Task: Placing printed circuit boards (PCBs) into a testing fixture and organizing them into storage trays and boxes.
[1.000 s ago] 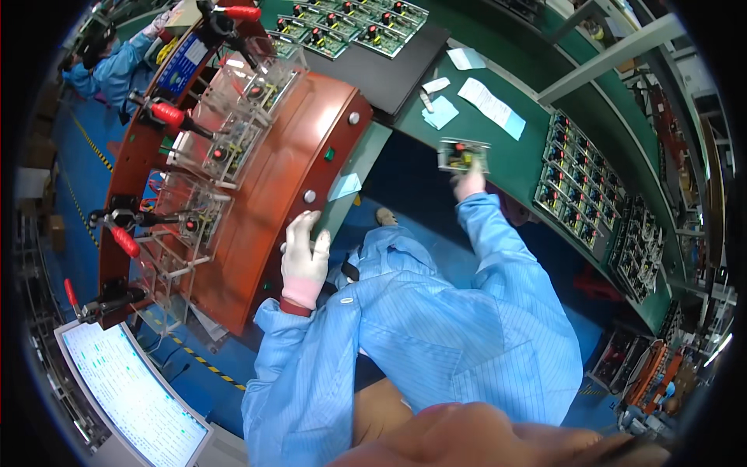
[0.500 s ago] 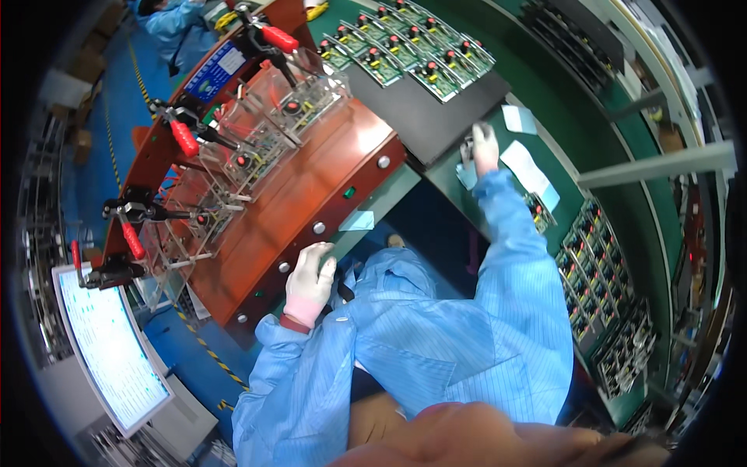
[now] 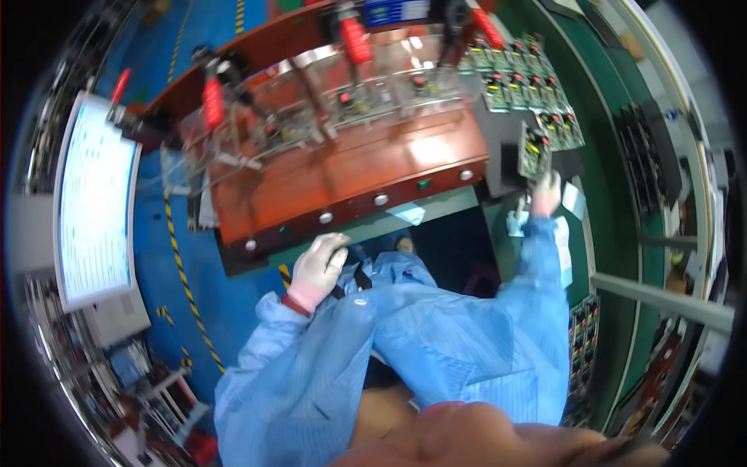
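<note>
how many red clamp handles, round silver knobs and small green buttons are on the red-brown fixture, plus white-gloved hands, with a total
Red clamp handles: 4
Round silver knobs: 4
Small green buttons: 2
White-gloved hands: 2
Total: 12

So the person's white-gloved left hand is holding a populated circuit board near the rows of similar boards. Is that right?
Not quite: the head view shows the white-gloved right hand, not the left, holding the populated circuit board near the rows of similar boards. The left hand appears empty.
</note>
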Demonstrator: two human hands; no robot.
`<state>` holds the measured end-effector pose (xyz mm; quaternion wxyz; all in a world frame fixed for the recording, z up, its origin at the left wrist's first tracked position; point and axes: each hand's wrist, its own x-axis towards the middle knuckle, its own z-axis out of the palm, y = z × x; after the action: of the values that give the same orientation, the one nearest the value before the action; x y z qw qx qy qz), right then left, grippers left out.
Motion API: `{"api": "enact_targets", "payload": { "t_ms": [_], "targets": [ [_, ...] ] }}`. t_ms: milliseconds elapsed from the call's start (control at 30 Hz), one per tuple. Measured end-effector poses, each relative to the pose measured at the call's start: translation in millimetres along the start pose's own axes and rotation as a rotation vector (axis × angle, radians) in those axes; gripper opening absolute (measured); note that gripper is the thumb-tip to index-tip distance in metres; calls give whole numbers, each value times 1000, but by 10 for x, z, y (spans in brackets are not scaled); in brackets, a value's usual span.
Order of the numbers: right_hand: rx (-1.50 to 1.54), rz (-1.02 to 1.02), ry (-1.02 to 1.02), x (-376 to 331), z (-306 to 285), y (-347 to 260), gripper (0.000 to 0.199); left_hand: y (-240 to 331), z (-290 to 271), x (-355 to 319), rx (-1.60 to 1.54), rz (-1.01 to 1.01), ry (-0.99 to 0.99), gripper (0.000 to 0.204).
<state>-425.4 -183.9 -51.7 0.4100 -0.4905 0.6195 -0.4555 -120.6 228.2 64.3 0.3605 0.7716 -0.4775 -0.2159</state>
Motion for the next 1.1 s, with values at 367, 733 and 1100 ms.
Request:
{"api": "enact_targets", "payload": {
  "t_ms": [367,733,1100],
  "targets": [
    [-387,-502,-862,-3072,1601,-1073,16,-630,-592,-463,325,328,157,40],
    [-155,-723,-1063,-3959,2891,-1198,43,-1527,-1009,-315,622,122,211,56],
    [-390,-1068,-786,-4195,3044,-1646,28,-1692,-1102,112,606,63,295,48]
  ]
}}
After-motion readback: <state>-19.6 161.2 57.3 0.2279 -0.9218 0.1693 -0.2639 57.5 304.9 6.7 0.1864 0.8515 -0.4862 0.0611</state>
